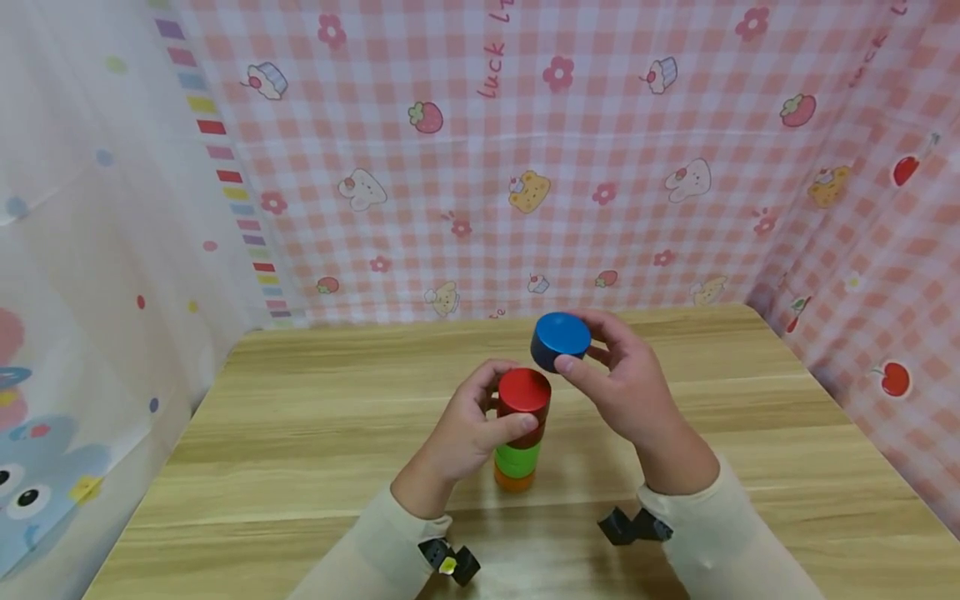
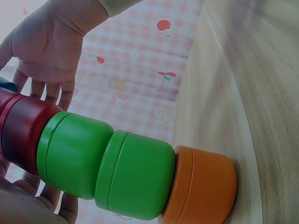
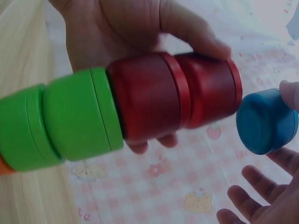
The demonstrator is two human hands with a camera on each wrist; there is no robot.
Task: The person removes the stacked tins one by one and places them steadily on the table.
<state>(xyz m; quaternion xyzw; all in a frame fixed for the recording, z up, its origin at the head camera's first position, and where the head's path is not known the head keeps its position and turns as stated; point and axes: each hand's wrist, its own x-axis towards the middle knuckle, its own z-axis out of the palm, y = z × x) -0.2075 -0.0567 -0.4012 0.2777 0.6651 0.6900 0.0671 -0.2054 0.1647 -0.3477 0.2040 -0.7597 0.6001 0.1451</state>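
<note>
A stack of small lidded round tins stands upright on the wooden table: an orange tin [image 2: 205, 184] at the bottom, two green tins [image 3: 74, 114] above it, and two red tins [image 3: 149, 95] on top. My left hand [image 1: 474, 429] grips the upper red part of the stack, thumb on the near side and fingers behind. In my right hand [image 1: 637, 392], a blue tin [image 1: 561, 340] is pinched between thumb and fingers. The right wrist view has it just off the top red tin, with a gap between them. Its remaining fingers spread below.
The wooden table [image 1: 300, 433] reaches back to a pink checked cloth [image 1: 465, 208] hung behind it. A white dotted cloth [image 1: 97, 208] hangs at the left and another checked cloth [image 1: 885, 292] at the right. Black mounts sit on both wrists.
</note>
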